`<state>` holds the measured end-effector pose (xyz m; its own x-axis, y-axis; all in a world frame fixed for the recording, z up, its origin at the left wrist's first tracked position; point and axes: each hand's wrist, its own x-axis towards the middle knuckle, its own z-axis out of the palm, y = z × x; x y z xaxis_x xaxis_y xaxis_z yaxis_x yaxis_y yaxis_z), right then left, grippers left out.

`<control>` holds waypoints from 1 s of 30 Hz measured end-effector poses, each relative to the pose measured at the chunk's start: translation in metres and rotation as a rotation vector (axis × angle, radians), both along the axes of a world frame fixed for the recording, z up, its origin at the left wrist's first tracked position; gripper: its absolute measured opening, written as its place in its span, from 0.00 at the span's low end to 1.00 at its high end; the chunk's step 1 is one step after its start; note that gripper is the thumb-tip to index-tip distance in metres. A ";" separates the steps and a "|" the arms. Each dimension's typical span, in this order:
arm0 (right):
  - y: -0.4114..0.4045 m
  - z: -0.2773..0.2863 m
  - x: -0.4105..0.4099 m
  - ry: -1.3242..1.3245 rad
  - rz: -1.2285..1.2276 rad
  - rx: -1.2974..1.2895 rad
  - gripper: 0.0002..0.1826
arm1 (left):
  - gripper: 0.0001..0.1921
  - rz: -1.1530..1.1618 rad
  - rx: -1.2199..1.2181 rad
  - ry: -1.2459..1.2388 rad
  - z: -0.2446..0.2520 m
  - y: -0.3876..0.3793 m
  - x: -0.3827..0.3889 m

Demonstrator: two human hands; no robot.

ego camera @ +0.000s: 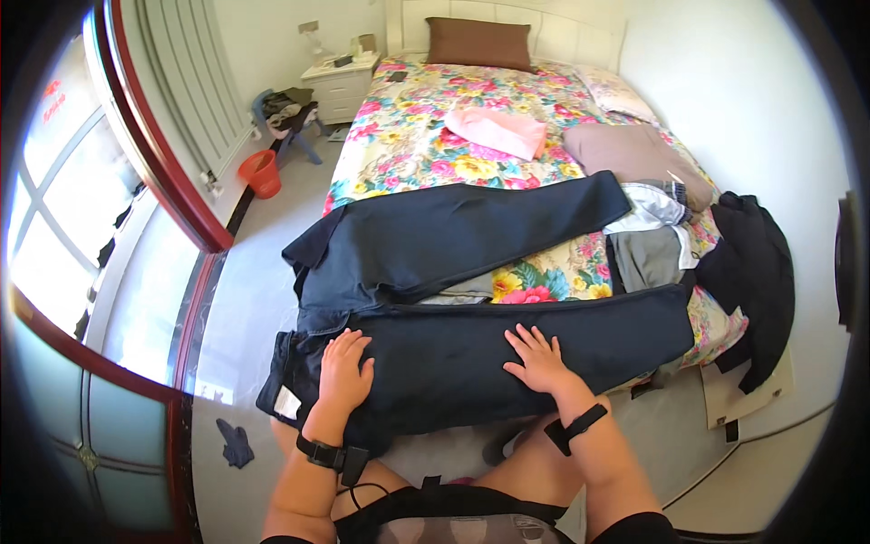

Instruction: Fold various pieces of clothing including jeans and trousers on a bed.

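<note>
Dark navy trousers (442, 347) lie spread out over the near end of a bed, waist to the left, one leg near me and the other angled away. My left hand (346, 367) rests flat on the near leg close to the waistband, by a white label (287, 402). Farther right along the same leg lies my right hand (537, 360), palm down with the fingers spread. Neither hand grips anything. Between the two trouser legs the floral bedsheet (544, 285) shows, with part of a grey cloth (462, 291).
Grey and white garments (649, 251) and a black garment (754, 272) lie at the bed's right. A pink cloth (499, 132) and pillows (479, 44) are farther back. On the floor at left are a red bucket (260, 175) and a dark sock-like cloth (235, 443).
</note>
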<state>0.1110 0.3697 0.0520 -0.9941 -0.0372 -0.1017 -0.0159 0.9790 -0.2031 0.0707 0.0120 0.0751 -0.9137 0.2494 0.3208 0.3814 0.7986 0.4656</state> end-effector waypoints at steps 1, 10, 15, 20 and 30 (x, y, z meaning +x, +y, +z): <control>0.009 0.008 -0.005 -0.084 0.054 -0.097 0.30 | 0.19 -0.049 0.025 0.016 0.004 0.006 -0.007; 0.106 0.063 -0.043 0.065 -0.212 -0.260 0.15 | 0.06 0.014 0.177 0.098 0.012 0.016 -0.096; 0.098 0.028 -0.058 -0.067 -0.149 0.055 0.28 | 0.11 0.026 -0.052 0.093 0.045 0.005 -0.194; 0.068 -0.017 -0.056 -0.244 -0.266 0.082 0.40 | 0.25 0.142 -0.328 0.051 0.039 0.001 -0.285; 0.074 -0.025 -0.057 -0.246 -0.276 0.080 0.39 | 0.18 0.212 -0.429 -0.267 0.037 0.008 -0.328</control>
